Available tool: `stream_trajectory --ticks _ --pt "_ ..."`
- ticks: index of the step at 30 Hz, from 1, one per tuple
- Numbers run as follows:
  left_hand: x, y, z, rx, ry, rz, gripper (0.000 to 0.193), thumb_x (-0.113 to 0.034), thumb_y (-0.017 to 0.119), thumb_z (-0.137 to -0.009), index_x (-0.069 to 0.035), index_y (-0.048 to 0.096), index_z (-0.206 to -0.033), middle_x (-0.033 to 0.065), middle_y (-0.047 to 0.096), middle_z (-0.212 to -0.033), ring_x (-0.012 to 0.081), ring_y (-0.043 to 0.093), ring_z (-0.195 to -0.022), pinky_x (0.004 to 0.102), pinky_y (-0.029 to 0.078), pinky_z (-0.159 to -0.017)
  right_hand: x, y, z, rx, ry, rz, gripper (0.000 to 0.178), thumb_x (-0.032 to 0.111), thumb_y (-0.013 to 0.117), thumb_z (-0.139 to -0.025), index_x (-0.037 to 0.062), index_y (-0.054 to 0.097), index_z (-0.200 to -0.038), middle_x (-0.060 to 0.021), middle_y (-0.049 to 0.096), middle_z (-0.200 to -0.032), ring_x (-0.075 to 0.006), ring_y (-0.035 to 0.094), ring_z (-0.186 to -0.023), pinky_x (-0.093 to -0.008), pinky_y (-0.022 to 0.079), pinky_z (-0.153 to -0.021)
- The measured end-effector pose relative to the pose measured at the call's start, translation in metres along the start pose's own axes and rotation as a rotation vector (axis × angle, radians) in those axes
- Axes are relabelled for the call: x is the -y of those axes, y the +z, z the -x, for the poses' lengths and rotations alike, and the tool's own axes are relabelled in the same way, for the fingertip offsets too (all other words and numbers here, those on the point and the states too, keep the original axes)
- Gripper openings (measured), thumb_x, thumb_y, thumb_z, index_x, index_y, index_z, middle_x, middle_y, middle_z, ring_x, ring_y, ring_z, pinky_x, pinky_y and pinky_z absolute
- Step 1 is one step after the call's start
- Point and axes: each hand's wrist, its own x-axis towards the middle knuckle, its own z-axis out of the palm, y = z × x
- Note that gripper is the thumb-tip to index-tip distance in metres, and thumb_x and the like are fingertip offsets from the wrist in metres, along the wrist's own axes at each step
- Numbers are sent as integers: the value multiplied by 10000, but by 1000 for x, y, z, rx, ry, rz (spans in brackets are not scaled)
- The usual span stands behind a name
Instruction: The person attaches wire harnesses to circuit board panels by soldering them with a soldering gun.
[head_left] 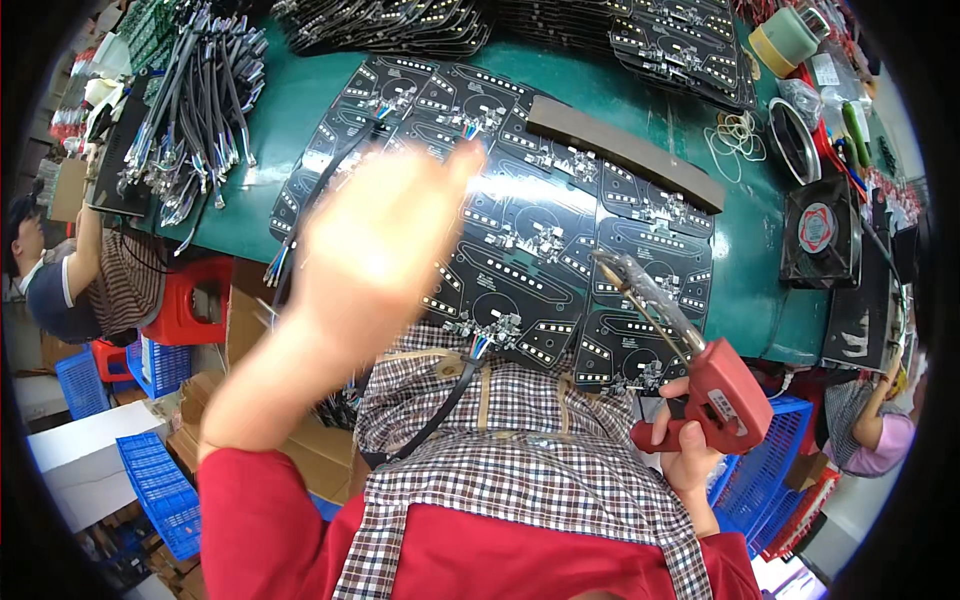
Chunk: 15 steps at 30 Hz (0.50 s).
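While the right hand (690, 452) has its fingers curled round a red pistol-shaped soldering gun (738, 395), the left hand (380, 230), too blurred to tell its grip, is over the flat black circuit-board panel (530, 300); soldering seems in hand, calling next for steadiness; left of the panel sits a blue plastic crate (158, 495), contents unclear

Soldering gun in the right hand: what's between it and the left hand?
In the head view, black circuit boards lie between the red soldering gun and the blurred left hand; that hand's height above them is unclear.
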Motion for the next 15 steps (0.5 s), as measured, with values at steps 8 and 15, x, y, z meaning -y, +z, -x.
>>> stream_trajectory --ticks 8,15 --pt "-76 40 48 230 -390 133 302 27 655 -695 27 626 -996 56 500 -689 178 506 -541 285 412 -467 13 8 -21 96 138 -16 645 310 689 -790 -3 392 -1271 -187 560 -1082 -139 539 -596 -263 482 -544" --pt "-71 45 46 223 -380 198 337 43 662 -688 62 603 -1019 63 492 -697 181 502 -550 285 417 -474 17 21 -34 138 207 51 677 372 698 -770 -2 397 -1248 -189 566 -992 -141 506 -524 -229 411 -432"
